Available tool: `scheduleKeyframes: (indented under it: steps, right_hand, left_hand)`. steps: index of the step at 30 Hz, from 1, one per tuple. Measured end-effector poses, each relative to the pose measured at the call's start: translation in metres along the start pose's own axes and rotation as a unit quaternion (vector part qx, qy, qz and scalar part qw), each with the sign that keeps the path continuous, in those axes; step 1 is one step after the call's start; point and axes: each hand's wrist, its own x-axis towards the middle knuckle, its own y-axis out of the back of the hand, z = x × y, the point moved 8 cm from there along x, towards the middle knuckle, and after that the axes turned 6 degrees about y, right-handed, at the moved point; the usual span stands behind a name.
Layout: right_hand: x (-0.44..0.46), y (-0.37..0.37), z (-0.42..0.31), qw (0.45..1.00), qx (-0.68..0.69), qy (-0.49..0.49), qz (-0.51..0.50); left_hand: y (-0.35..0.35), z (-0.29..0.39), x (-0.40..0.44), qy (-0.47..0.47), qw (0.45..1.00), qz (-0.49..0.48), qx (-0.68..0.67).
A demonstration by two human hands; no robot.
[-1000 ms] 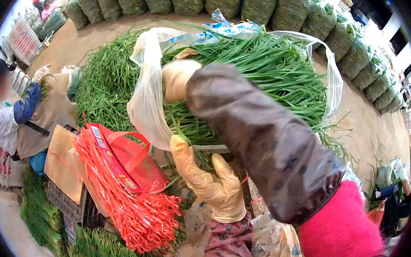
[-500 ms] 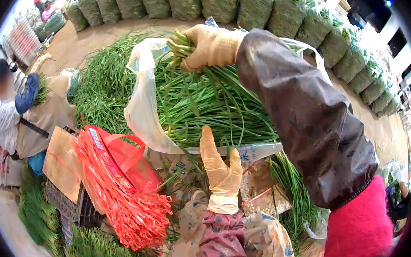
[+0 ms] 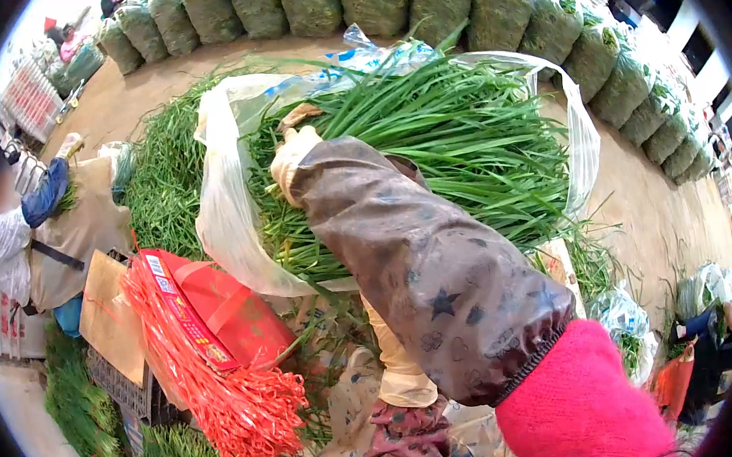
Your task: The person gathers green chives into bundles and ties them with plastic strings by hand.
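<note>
Green leaves (image 3: 470, 134) lie in a big see-through bag (image 3: 230, 196) in the middle. At the far left, 1 other person (image 3: 6, 244) is by some boxes. Next come red strips (image 3: 209, 361), lying in a bunch beside a red bag (image 3: 240, 316), maybe so they are close and easy to pick up. Behind them is a pile of loose greens (image 3: 164, 176). The see-through bag is wide open, I think so the leaves can lie flat. Most leaf tips point right, and the stalks sit on the left. The right hand (image 3: 296, 161), in a glove, is down on that stalk side, maybe because stalks are firmer to hold. I cannot tell if its grip is pinching any. The left hand (image 3: 389, 355) is below, under the right sleeve (image 3: 429, 266). Its fingers are hidden, so I cannot tell its grip. Full bags (image 3: 598, 64) stand on the right, packed side by side, perhaps to stay up.
</note>
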Motion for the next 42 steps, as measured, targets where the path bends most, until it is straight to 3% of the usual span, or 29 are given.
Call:
scheduleKeyframes:
  steps: [4, 5, 8, 10, 12, 16, 20, 22, 23, 24, 26, 28, 32, 33, 38, 40, 42]
  right_hand:
    - [-0.007, 0.009, -0.007, 0.998, -0.041, 0.008, -0.050]
    - [-0.005, 0.005, -0.008, 0.998, -0.066, -0.005, -0.018]
    - [-0.014, 0.009, -0.003, 0.998, 0.020, 0.052, -0.018]
    - [-0.024, 0.021, 0.005, 0.996, 0.048, 0.051, 0.053]
    - [-0.060, 0.060, 0.017, 0.972, 0.100, 0.047, 0.206]
    - [-0.098, 0.081, 0.038, 0.969, 0.202, 0.019, 0.139]
    - [-0.103, 0.077, 0.034, 0.932, 0.320, 0.079, 0.148]
    - [-0.113, 0.072, 0.022, 0.939, 0.296, 0.112, 0.134]
    - [-0.110, 0.052, 0.009, 0.968, 0.235, 0.091, -0.007]
    - [-0.110, 0.033, 0.010, 0.965, 0.247, 0.022, -0.080]
    - [-0.122, 0.029, -0.004, 0.989, 0.126, 0.049, -0.058]
    - [-0.117, 0.017, -0.010, 0.990, 0.080, 0.041, -0.113]
    - [-0.127, 0.018, -0.026, 0.989, 0.041, 0.134, -0.042]
    - [-0.132, 0.025, -0.026, 0.989, 0.049, 0.138, -0.022]
    - [-0.166, 0.053, -0.008, 0.988, 0.070, 0.107, -0.081]
    - [-0.183, 0.086, 0.010, 0.988, 0.128, 0.075, -0.047]
    - [-0.205, 0.136, 0.035, 0.969, 0.172, 0.135, 0.118]
  left_hand:
    - [-0.002, 0.001, -0.001, -0.002, 1.000, -0.003, 0.010]
    - [-0.002, 0.001, -0.001, -0.003, 1.000, -0.005, 0.013]
    - [-0.004, 0.003, -0.003, -0.014, 0.999, 0.001, 0.028]
    - [-0.005, 0.006, -0.003, -0.036, 0.996, 0.007, 0.076]
    - [-0.005, 0.012, -0.004, -0.072, 0.981, 0.006, 0.178]
    - [-0.008, 0.011, -0.007, -0.073, 0.981, 0.020, 0.178]
    - [-0.010, 0.015, -0.006, -0.066, 0.972, 0.029, 0.224]
    - [-0.007, 0.008, -0.005, -0.078, 0.982, 0.041, 0.166]
    - [-0.006, 0.018, -0.004, -0.091, 0.975, 0.034, 0.201]
    - [-0.005, 0.014, -0.005, -0.077, 0.981, 0.031, 0.177]
    - [-0.006, 0.013, -0.004, -0.081, 0.978, 0.035, 0.187]
    - [-0.004, 0.016, -0.002, -0.093, 0.979, 0.039, 0.178]
    - [-0.006, 0.011, 0.000, -0.107, 0.983, 0.028, 0.149]
    - [-0.008, 0.018, -0.001, -0.104, 0.974, 0.021, 0.200]
    - [-0.019, 0.017, -0.003, -0.133, 0.940, -0.006, 0.315]
    - [-0.018, 0.012, -0.001, -0.089, 0.949, -0.027, 0.301]
    - [-0.019, 0.003, -0.003, -0.063, 0.944, -0.019, 0.324]
